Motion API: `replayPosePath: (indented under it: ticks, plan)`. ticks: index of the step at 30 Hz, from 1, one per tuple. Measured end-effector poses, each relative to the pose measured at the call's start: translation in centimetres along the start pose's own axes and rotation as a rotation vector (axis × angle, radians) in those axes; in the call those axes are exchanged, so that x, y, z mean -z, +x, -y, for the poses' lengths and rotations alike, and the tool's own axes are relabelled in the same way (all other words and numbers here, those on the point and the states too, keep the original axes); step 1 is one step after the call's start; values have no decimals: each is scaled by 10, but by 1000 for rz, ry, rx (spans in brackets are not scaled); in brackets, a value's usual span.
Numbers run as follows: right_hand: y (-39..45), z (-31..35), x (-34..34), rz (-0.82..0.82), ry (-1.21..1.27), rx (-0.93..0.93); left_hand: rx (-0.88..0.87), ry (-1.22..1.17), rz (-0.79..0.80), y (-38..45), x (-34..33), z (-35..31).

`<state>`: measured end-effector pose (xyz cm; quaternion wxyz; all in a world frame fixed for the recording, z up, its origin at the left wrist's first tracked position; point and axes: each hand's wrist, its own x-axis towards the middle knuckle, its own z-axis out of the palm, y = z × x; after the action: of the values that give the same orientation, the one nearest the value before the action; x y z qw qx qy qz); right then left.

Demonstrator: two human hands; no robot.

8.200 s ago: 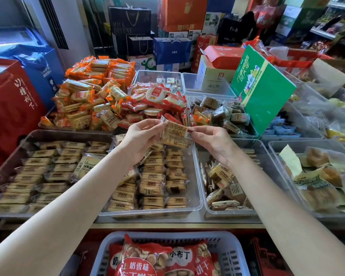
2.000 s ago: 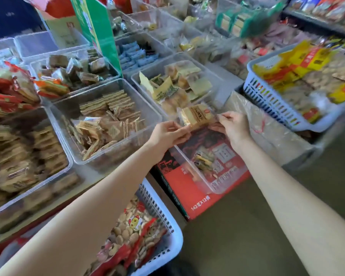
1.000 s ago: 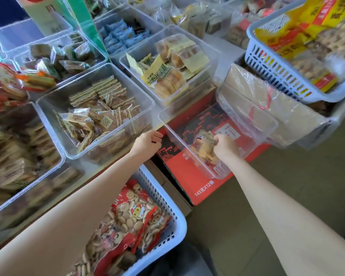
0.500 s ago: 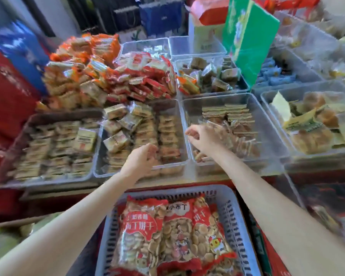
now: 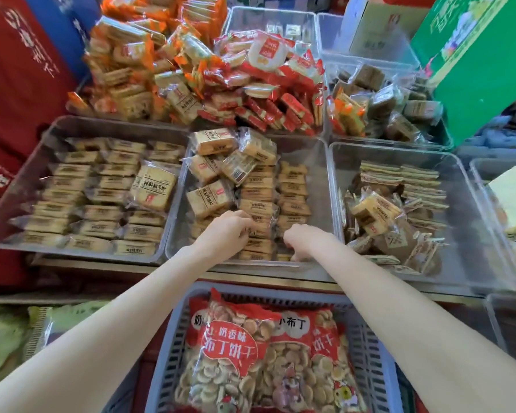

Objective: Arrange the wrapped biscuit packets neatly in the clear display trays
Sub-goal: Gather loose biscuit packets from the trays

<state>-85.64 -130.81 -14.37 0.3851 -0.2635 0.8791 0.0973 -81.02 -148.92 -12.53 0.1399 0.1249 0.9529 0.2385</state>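
Biscuit packets [image 5: 258, 204], tan in clear wrap, stacked in rows; both hands' grip unclear.

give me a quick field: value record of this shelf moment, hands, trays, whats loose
left hand: in the middle tray, fingers curled on a stacked packet
right hand: low at the tray's near edge, fingers hidden, grip unclear
middle tray rows: two neat columns on the right side
loose packets: jumbled at the tray's back left
left tray: rows of packets, one larger packet lying on top
right tray: mixed, partly stacked
basket: below, holds bags of round biscuits
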Motion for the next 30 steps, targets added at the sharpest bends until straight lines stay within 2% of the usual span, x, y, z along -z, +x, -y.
replayPosePath:
  ticks: [8,12,16,21,25,30]
  plan:
    - [-4,1,2,-127,-190,79,36,-98,-31,11,4,5]
    - [-16,2,6,-213,-152,47,77,-125,-9,8,8,1]
    - [-56,-18,26,-374,138,-39,85,-206,-76,8,19,-16]
    - [-102,-37,50,-651,680,13,86,-687,-24,7,44,-59]
    - [-120,-44,52,-759,968,132,61,-755,-297,-2,66,-78]
    - [-138,-33,53,-823,1542,250,58,-858,-524,-14,84,-89]
